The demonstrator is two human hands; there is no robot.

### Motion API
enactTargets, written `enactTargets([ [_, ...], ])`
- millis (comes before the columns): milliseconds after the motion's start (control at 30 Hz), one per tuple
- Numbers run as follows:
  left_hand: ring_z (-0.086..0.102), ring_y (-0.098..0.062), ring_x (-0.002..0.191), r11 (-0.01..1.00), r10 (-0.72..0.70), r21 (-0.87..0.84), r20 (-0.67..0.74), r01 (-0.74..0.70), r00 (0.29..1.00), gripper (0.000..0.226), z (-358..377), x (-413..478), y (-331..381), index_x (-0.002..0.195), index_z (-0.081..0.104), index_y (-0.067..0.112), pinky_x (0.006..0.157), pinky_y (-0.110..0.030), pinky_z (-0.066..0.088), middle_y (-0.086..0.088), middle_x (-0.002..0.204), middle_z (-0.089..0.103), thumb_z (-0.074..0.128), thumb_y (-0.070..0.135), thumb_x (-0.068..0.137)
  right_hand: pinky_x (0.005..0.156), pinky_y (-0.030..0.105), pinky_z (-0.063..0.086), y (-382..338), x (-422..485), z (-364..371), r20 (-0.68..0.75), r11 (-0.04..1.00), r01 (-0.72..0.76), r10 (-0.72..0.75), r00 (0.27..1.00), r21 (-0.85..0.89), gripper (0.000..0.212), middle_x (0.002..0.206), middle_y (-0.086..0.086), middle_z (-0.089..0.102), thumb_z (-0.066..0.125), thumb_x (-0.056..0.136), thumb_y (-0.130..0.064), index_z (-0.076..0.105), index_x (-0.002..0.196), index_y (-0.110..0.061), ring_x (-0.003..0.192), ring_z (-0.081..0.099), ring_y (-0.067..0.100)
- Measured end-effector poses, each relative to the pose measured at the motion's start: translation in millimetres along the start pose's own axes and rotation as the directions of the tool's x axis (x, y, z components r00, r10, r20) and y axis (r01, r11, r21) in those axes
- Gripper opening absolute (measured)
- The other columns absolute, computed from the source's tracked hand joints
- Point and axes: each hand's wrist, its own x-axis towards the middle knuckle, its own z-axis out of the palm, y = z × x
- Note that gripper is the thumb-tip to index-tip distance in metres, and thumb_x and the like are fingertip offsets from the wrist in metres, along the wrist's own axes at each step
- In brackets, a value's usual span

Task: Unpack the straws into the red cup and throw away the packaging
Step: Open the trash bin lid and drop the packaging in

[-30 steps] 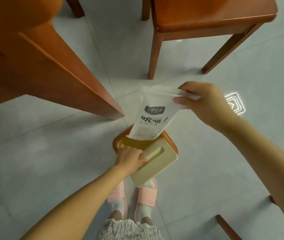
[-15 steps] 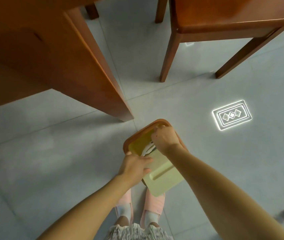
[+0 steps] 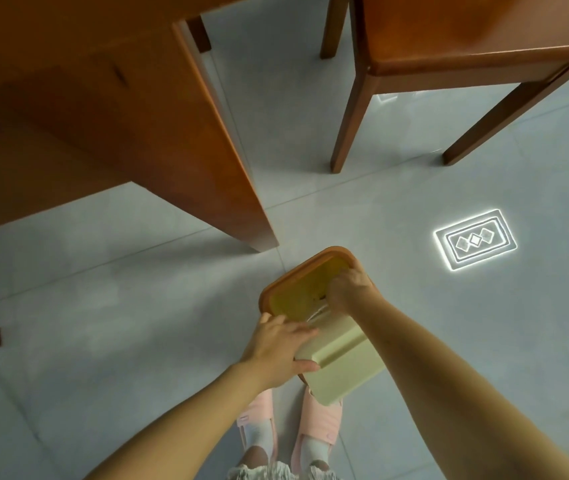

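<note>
A small bin with an orange rim (image 3: 297, 271) and yellow-green inside stands on the floor just ahead of my feet. Its cream lid (image 3: 342, 362) is swung open toward me, and my left hand (image 3: 276, 344) grips the lid's left edge. My right hand (image 3: 347, 289) reaches into the bin's mouth, fingers curled down on the white straw packaging (image 3: 317, 311), of which only a crumpled sliver shows beside the lid. The red cup and the straws are out of view.
A wooden table's panel leg (image 3: 213, 161) stands just left of and beyond the bin. A wooden chair (image 3: 449, 46) stands at the upper right. A bright light patch (image 3: 473, 239) lies on the grey tiled floor to the right. My pink slippers (image 3: 317, 427) are below the bin.
One second ago my right hand held the white packaging above the bin. It has since gone down into the opening, and the packaging is now almost wholly inside. My left hand keeps the lid open.
</note>
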Motion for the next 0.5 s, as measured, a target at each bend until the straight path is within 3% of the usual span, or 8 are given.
enactTargets([
  [67,0.032,-0.021,0.126,0.999,-0.005,0.045,-0.005,0.005,1.0,0.069,0.6,0.2,-0.3,0.141,0.025,0.031,0.104,-0.038,0.023,0.004,0.143,0.04,0.04,0.066,0.082,0.073,-0.003,0.037,-4.3,5.9,3.2,-0.119,0.97,-0.056,0.086,0.989,0.236,0.038,0.141,0.02,0.045,0.039,0.097,-0.002,0.044,0.134,0.005,0.123,0.048,0.017],
  [133,0.035,-0.023,0.121,0.991,-0.015,0.134,-0.019,0.017,1.0,0.075,3.7,0.9,0.0,0.141,0.022,0.029,0.101,-0.039,0.026,-0.002,0.136,0.044,0.038,0.07,0.08,0.089,0.01,0.038,-5.7,1.7,0.7,-0.155,0.982,-0.047,0.075,0.985,0.181,0.026,0.119,0.005,0.06,0.048,0.094,-0.011,0.061,0.116,-0.009,0.108,0.054,0.012],
  [200,0.036,-0.025,0.118,0.981,-0.01,0.195,-0.022,0.014,1.0,0.076,7.5,2.1,2.7,0.14,0.022,0.026,0.098,-0.04,0.028,-0.005,0.132,0.045,0.038,0.07,0.08,0.096,0.031,0.034,-9.2,-2.6,-1.5,-0.222,0.988,-0.133,0.147,0.964,0.079,0.015,0.104,-0.005,0.06,0.056,0.091,-0.023,0.068,0.1,-0.022,0.108,0.052,0.02],
  [267,0.036,-0.028,0.116,0.971,0.003,0.239,-0.045,0.007,0.999,0.077,10.6,4.5,7.4,0.14,0.021,0.024,0.097,-0.041,0.028,-0.009,0.133,0.043,0.039,0.069,0.08,0.092,0.033,0.03,-3.6,-9.3,-3.7,-0.217,0.959,-0.186,0.232,0.948,0.211,0.017,0.092,-0.007,0.061,0.053,0.092,-0.027,0.07,0.087,-0.024,0.101,0.051,0.02],
  [333,0.034,-0.03,0.119,0.95,-0.006,0.311,-0.066,0.026,0.998,0.081,11.0,4.6,14.1,0.142,0.017,0.021,0.098,-0.043,0.027,-0.014,0.135,0.037,0.039,0.069,0.081,0.096,0.035,0.027,4.4,-4.4,4.5,-0.256,0.93,-0.111,0.209,0.944,0.35,0.03,0.081,-0.006,0.061,0.044,0.096,-0.03,0.069,0.081,-0.021,0.091,0.05,0.019],
  [400,0.029,-0.033,0.125,0.932,-0.05,0.355,-0.083,0.077,0.995,0.085,13.4,3.4,23.3,0.143,0.009,0.018,0.103,-0.046,0.025,-0.017,0.14,0.03,0.039,0.068,0.082,0.1,0.036,0.023,10.1,-3.4,7.5,-0.197,0.838,-0.037,0.17,0.966,0.544,0.031,0.088,-0.006,0.061,0.041,0.096,-0.034,0.069,0.093,-0.023,0.098,0.047,0.019],
  [433,0.027,-0.035,0.128,0.925,-0.074,0.368,-0.085,0.1,0.994,0.087,14.5,3.8,27.9,0.143,0.005,0.016,0.105,-0.047,0.023,-0.019,0.142,0.027,0.04,0.066,0.082,0.101,0.036,0.022,11.8,-2.8,7.1,-0.172,0.841,-0.022,0.136,0.976,0.54,0.029,0.097,-0.006,0.061,0.041,0.095,-0.035,0.068,0.101,-0.026,0.108,0.046,0.02],
  [500,0.026,-0.037,0.132,0.912,-0.124,0.38,-0.1,0.153,0.987,0.093,21.0,7.2,34.8,0.143,0.0,0.014,0.108,-0.049,0.021,-0.02,0.146,0.025,0.046,0.065,0.08,0.11,0.043,0.015,10.2,-0.7,4.1,-0.152,0.96,-0.041,0.085,0.985,0.277,0.034,0.125,-0.006,0.057,0.039,0.095,-0.037,0.058,0.122,-0.027,0.127,0.038,0.022],
])
